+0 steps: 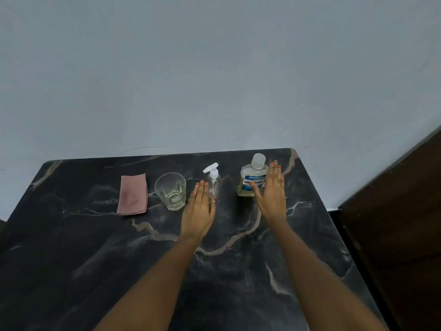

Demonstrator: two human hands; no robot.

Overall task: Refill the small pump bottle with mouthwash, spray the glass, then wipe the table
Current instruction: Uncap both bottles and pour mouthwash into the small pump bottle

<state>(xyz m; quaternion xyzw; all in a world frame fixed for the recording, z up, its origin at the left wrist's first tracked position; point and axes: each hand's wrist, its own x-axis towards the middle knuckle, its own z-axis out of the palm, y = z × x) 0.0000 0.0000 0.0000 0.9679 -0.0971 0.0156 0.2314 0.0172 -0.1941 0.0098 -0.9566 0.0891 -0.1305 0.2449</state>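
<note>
Over a dark counter (71, 235), the left hand (199, 209) is flat and empty just beside the small pump bottle (214, 182), the right hand (272, 194) likewise by the capped mouthwash bottle (248, 177); refilling looks unstarted, so both tops need unscrewing next.

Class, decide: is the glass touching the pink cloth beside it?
Apart. The head view shows a strip of dark table between the cloth and the glass.

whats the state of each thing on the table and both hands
cloth: folded, lying flat
glass: upright, looks empty
pump bottle: upright, pump head on
mouthwash bottle: upright, cap on, partly full
left hand: open, holding nothing
right hand: open, holding nothing
</note>
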